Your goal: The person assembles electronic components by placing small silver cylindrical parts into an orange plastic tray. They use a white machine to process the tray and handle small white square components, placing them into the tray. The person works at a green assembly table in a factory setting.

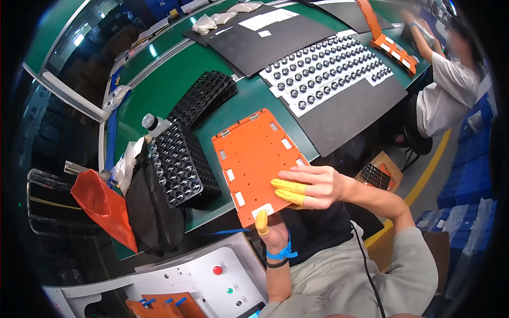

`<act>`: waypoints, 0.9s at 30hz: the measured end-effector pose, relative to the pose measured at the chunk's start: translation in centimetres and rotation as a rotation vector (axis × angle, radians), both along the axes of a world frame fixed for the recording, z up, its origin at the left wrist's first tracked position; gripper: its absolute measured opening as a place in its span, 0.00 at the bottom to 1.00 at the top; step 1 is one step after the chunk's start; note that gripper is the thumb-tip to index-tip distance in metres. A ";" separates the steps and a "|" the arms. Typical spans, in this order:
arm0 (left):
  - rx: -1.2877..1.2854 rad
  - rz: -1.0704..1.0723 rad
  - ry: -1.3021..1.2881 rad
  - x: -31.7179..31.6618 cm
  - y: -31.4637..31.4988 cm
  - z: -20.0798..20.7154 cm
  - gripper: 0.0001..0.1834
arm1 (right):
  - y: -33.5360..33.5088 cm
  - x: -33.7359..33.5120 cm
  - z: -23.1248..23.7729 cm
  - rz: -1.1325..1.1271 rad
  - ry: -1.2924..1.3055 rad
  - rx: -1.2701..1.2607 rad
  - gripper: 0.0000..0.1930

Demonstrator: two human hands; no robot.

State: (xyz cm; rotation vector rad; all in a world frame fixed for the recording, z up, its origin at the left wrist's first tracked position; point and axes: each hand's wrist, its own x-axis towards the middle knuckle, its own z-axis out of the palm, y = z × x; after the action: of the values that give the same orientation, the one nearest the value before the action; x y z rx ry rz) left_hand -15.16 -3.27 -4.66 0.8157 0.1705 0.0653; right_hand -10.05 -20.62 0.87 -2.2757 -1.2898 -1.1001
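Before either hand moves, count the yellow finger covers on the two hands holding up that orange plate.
3 plainly visible: one yellow cover on the thumb of the left hand, and two on neighbouring fingers of the right hand. More may be hidden beneath the orange plate.

From nine to eleven o'clock of the orange plate [257,161], black trays [200,159] are blocking me; at twelve, green surface [248,97] is lying open.

The orange rectangular board [252,164] hides most fingers of the left hand [274,237], and the lower edge crops an orange blue-barred panel [192,308].
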 end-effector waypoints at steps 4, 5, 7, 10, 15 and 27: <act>0.200 0.145 -0.100 1.8 0.8 -0.9 0.36 | 0.4 1.8 0.5 -0.052 -0.034 0.045 0.13; 0.289 0.097 -0.125 2.1 2.1 -1.2 0.33 | 0.4 2.1 0.5 -0.046 -0.020 0.049 0.14; 0.467 -0.026 -0.179 2.6 4.8 -1.0 0.29 | -0.1 2.2 0.4 -0.062 0.005 0.060 0.15; 0.581 0.061 -0.172 3.6 4.9 -0.3 0.29 | -0.2 2.4 -1.3 -0.068 0.036 0.056 0.16; 1.055 0.191 -0.263 6.0 4.8 1.2 0.27 | 0.3 3.1 -1.4 -0.172 0.304 0.107 0.29; 1.242 0.292 -0.296 6.1 3.4 -1.1 0.29 | 0.0 4.8 -2.5 -0.286 0.252 -0.103 0.26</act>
State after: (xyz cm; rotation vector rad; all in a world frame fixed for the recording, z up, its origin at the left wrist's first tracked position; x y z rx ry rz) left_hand -9.09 0.10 -5.77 1.9956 -0.0592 0.6072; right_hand -5.21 -20.59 -1.62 -2.6365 -0.9657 -0.8080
